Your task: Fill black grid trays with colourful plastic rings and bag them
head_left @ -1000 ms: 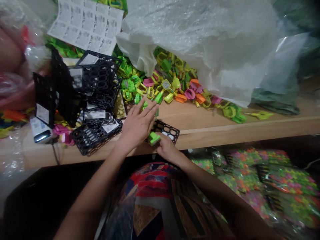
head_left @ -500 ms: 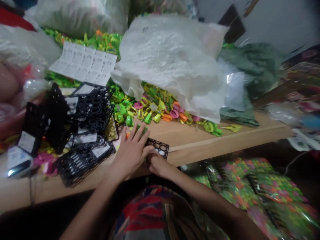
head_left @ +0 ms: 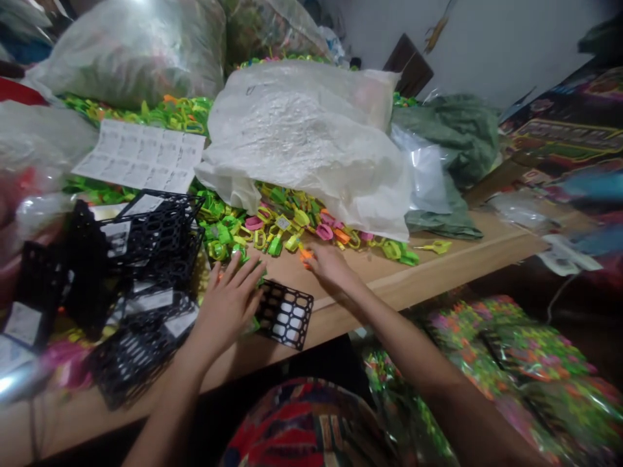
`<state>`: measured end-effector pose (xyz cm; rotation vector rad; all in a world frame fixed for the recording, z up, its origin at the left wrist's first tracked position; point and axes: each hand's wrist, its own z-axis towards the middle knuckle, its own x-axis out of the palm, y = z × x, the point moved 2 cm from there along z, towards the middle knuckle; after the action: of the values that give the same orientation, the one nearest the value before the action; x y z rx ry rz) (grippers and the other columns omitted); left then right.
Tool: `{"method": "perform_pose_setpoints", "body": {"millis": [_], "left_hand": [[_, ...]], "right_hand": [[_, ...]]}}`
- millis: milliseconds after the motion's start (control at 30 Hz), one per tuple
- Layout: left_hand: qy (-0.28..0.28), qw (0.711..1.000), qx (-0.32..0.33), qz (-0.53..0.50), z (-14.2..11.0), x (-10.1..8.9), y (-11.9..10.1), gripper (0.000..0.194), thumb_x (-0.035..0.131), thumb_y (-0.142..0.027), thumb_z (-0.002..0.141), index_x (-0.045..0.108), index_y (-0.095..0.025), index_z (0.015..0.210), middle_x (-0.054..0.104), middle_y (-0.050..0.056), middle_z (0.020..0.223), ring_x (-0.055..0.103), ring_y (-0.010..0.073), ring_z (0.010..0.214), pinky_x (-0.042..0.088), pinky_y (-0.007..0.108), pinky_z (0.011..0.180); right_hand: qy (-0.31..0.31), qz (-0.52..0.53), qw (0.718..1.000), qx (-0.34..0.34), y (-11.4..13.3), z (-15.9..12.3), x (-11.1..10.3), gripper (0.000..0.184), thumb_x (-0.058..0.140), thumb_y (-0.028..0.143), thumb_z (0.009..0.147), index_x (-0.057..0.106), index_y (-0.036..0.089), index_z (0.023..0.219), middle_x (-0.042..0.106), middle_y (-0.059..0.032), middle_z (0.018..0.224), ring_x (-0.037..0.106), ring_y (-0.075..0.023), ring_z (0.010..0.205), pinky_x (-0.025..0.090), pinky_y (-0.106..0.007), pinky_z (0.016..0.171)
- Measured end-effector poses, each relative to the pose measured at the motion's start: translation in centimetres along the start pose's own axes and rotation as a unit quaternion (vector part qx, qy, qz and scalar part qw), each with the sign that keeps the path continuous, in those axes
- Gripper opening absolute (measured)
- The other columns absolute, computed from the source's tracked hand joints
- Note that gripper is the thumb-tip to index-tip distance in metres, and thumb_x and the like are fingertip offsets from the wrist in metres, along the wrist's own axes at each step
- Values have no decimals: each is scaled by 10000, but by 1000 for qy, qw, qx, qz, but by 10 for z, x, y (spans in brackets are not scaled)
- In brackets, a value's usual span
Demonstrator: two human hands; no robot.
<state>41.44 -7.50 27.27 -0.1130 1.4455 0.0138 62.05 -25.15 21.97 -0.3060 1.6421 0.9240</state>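
My left hand (head_left: 230,303) lies with its fingers stretched out, over a few small green and orange plastic pieces at the left end of a black plastic grid (head_left: 298,319). Its palm hides part of the grid, which rests at the table's front edge with a white patch showing through its holes. Farther right, my right hand (head_left: 331,264) has its fingertips closed on a small orange plastic piece (head_left: 305,254). Just beyond the fingertips spreads a loose pile of yellow, green, pink and orange plastic pieces (head_left: 292,224).
Stacked black grids (head_left: 160,227) with white labels stand on the left, below a printed label sheet (head_left: 141,155). A large white bag (head_left: 311,130) covers part of the pile. At the right are green cloth-like sacking (head_left: 452,136) and, lower down, clear packs of colourful pieces (head_left: 535,350).
My right hand has moved away from the left hand and the grid, toward the pile, and now pinches an orange piece. More of the grid shows. The camera view has shifted.
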Motion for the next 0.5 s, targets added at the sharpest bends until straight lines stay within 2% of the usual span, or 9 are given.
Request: {"method": "perform_pose_setpoints", "body": {"millis": [100,167,267,367,433,500], "left_hand": [[-5,1000,7,-6,-1,1,0,494,380,-344,1047,465,-254,1526,378,-2,1641,250,337,1561,245,635,1244],[0,1000,8,-19,-1,-1,-1,500,332,-380,1065,456,-243,1530,382,6,1640,234,332,1567,228,635,1248],[3,999,-6,-52,-1,-5,-2,558,244,-464,1077,417,-221,1548,364,37,1652,210,333,1574,175,674,1245],[-29,995,-50,-75,-4,-10,-2,607,185,-499,1074,382,-198,1563,325,73,1670,193,328,1579,125,691,1244],[-41,993,-74,-81,-5,-11,-3,615,188,-499,1073,392,-177,1556,332,87,1667,199,315,1579,135,656,1259],[-32,993,-81,-80,-6,-9,-3,605,209,-480,1075,418,-154,1540,356,91,1656,213,303,1576,160,606,1273]], "right_hand": [[14,47,997,-58,3,-8,-7,146,608,260,969,727,181,1002,690,-63,814,581,-187,728,400,-287,692],[9,55,990,-130,2,-4,-10,160,594,193,954,730,188,1036,691,-69,915,574,-177,783,406,-283,723],[8,47,973,-225,-5,4,-3,248,581,117,916,720,198,1106,647,-96,1148,552,-204,965,422,-311,827],[3,57,974,-219,-11,4,8,228,534,96,923,725,184,1011,620,-106,1107,519,-222,959,422,-338,832],[-13,90,976,-197,-11,-2,14,193,536,132,940,722,175,970,610,-108,1051,515,-228,932,432,-352,828],[-25,150,971,-185,-2,-12,19,199,528,162,958,718,176,1018,616,-105,1043,533,-232,947,450,-362,851]]}}
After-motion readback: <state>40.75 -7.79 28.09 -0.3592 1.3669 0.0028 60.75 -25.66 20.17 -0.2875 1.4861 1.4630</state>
